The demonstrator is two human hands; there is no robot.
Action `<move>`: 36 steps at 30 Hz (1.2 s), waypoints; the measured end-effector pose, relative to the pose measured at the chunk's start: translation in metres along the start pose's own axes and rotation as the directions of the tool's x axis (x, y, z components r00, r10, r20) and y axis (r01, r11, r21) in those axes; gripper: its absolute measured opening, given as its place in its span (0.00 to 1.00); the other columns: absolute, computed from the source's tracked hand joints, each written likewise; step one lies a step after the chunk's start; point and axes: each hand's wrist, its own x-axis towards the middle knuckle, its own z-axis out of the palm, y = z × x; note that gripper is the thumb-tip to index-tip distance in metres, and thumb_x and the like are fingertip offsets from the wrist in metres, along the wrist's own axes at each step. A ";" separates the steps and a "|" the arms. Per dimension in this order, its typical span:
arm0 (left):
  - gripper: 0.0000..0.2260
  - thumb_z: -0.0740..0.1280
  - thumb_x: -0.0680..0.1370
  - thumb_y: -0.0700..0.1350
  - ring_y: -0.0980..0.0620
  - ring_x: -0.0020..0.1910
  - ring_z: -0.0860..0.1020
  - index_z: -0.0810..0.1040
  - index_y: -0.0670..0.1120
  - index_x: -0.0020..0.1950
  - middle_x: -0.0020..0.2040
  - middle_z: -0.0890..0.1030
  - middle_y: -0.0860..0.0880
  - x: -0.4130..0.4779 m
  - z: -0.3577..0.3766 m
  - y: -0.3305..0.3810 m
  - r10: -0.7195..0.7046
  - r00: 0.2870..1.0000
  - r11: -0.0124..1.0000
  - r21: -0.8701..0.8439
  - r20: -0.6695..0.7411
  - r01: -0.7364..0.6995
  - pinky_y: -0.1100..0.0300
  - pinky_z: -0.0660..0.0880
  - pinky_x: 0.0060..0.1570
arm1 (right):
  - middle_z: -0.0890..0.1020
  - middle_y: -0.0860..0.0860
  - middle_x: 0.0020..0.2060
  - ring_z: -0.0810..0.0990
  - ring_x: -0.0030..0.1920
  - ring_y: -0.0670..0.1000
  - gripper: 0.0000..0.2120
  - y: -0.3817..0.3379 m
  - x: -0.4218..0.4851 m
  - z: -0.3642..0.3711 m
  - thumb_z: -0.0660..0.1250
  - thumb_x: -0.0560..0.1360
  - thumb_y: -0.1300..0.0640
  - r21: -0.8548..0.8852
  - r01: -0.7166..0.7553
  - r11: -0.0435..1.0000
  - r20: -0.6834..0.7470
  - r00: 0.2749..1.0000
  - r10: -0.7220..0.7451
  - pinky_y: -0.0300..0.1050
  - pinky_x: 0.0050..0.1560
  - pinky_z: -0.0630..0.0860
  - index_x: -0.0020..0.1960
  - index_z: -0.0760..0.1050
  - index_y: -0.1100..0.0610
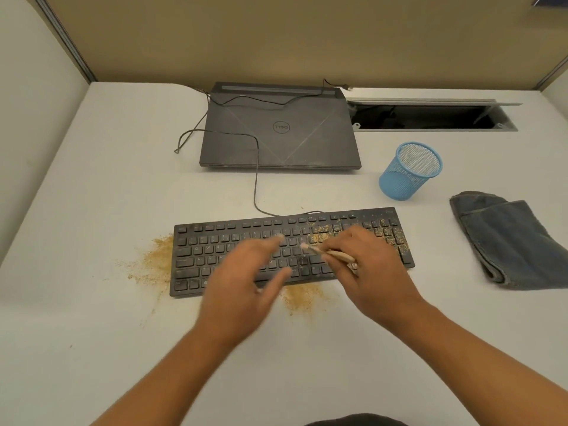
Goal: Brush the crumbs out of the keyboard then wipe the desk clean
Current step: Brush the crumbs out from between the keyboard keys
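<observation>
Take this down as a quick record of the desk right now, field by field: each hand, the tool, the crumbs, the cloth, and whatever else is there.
left hand: open, blurred, above the keyboard near its middle
right hand: holds brush, bristles over the middle keys
crumbs: on the keyboard's right part; piles on the desk left of it and in front of it
cloth: folded, right of keyboard, untouched
also there: closed laptop behind keyboard; blue mesh cup to its right
</observation>
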 end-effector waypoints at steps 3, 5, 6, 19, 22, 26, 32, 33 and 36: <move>0.23 0.65 0.77 0.54 0.62 0.47 0.74 0.71 0.54 0.71 0.53 0.75 0.59 -0.003 0.018 0.031 0.016 0.994 0.994 -0.107 0.110 -0.004 0.66 0.74 0.46 | 0.81 0.47 0.43 0.77 0.43 0.43 0.05 -0.007 -0.004 0.002 0.70 0.76 0.55 0.044 0.073 0.996 -0.075 0.995 -0.070 0.33 0.44 0.72 0.49 0.80 0.56; 0.20 0.65 0.77 0.52 0.61 0.44 0.73 0.74 0.53 0.68 0.47 0.74 0.58 0.001 0.024 0.038 -0.010 0.995 0.992 -0.123 0.100 0.023 0.71 0.70 0.43 | 0.82 0.46 0.42 0.79 0.43 0.42 0.06 -0.010 -0.005 0.001 0.72 0.75 0.56 0.139 0.074 0.987 -0.077 0.995 -0.064 0.32 0.45 0.74 0.50 0.80 0.57; 0.17 0.64 0.77 0.52 0.60 0.43 0.73 0.77 0.53 0.65 0.44 0.74 0.58 0.004 0.026 0.040 -0.023 0.995 0.993 -0.116 0.093 0.034 0.72 0.69 0.41 | 0.82 0.46 0.42 0.79 0.42 0.42 0.06 -0.010 -0.006 0.001 0.73 0.74 0.57 0.200 0.066 0.978 -0.065 0.996 -0.054 0.32 0.44 0.75 0.49 0.80 0.57; 0.11 0.62 0.79 0.56 0.57 0.43 0.78 0.83 0.55 0.53 0.41 0.81 0.58 0.032 0.013 0.036 -0.277 0.959 0.944 -0.167 0.068 0.284 0.69 0.72 0.40 | 0.76 0.54 0.67 0.72 0.70 0.54 0.22 0.181 -0.023 -0.044 0.54 0.80 0.50 0.015 -0.411 0.911 -0.091 0.907 0.411 0.44 0.71 0.63 0.66 0.76 0.58; 0.10 0.63 0.80 0.55 0.58 0.46 0.77 0.83 0.55 0.50 0.43 0.80 0.58 0.041 0.019 0.034 -0.263 0.963 0.953 -0.142 0.059 0.269 0.67 0.72 0.44 | 0.70 0.56 0.73 0.65 0.75 0.57 0.26 0.214 -0.036 -0.033 0.51 0.78 0.51 -0.155 -0.457 0.876 -0.009 0.887 0.461 0.47 0.75 0.56 0.71 0.72 0.60; 0.09 0.67 0.79 0.48 0.63 0.48 0.79 0.84 0.49 0.56 0.48 0.83 0.57 0.056 0.030 0.029 -0.334 0.939 0.937 -0.138 -0.079 0.322 0.71 0.74 0.49 | 0.71 0.57 0.72 0.65 0.75 0.59 0.26 0.220 -0.038 -0.025 0.53 0.76 0.55 -0.252 -0.432 0.866 -0.031 0.898 0.439 0.55 0.74 0.61 0.72 0.71 0.61; 0.06 0.67 0.80 0.48 0.60 0.32 0.78 0.84 0.53 0.51 0.37 0.83 0.57 0.069 0.054 0.036 -0.325 0.944 0.944 -0.039 0.063 0.328 0.60 0.77 0.35 | 0.72 0.57 0.72 0.66 0.74 0.59 0.26 0.221 -0.037 -0.024 0.52 0.75 0.56 -0.263 -0.427 0.865 -0.049 0.901 0.430 0.55 0.74 0.62 0.71 0.72 0.60; 0.06 0.67 0.80 0.48 0.58 0.33 0.79 0.84 0.53 0.51 0.38 0.84 0.57 0.068 0.055 0.037 -0.318 0.946 0.945 -0.053 0.069 0.322 0.57 0.79 0.37 | 0.72 0.57 0.72 0.66 0.74 0.59 0.26 0.221 -0.036 -0.024 0.52 0.75 0.56 -0.267 -0.423 0.866 -0.053 0.903 0.425 0.55 0.74 0.62 0.71 0.72 0.60; 0.06 0.67 0.80 0.46 0.59 0.39 0.81 0.84 0.51 0.51 0.42 0.83 0.60 0.065 0.056 0.037 -0.288 0.958 0.955 -0.079 0.000 0.287 0.61 0.79 0.42 | 0.72 0.56 0.72 0.66 0.74 0.59 0.27 0.223 -0.036 -0.023 0.52 0.75 0.56 -0.284 -0.417 0.864 -0.053 0.906 0.420 0.55 0.74 0.63 0.71 0.71 0.60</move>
